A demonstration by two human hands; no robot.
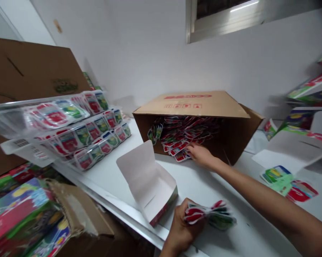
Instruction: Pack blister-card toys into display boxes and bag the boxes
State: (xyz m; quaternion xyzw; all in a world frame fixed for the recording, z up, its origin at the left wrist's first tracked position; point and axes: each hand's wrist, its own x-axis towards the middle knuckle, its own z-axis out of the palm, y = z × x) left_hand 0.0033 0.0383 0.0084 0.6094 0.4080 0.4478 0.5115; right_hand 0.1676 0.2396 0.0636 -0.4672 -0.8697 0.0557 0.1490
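Observation:
My left hand (186, 223) is closed around a bunch of small printed packets (221, 216), red and green with white edges, pinched at the middle and fanned at the ends. My right hand (200, 155) reaches to the mouth of a cardboard carton (203, 103) lying on its side. Its fingers are bent onto the front edge of a heap of loose packets (186, 134) inside; its fingertips are partly hidden. Between the carton and my left hand, a small open box (161, 182) shows its white inside, with the lid flap raised.
Clear plastic trays of packets (90, 137) stand stacked at the left, before a large carton (37, 67). Below the table edge, another carton (80, 210) holds printed boxes (21, 217). Loose packets (289, 184) and opened boxes (297, 142) lie at the right.

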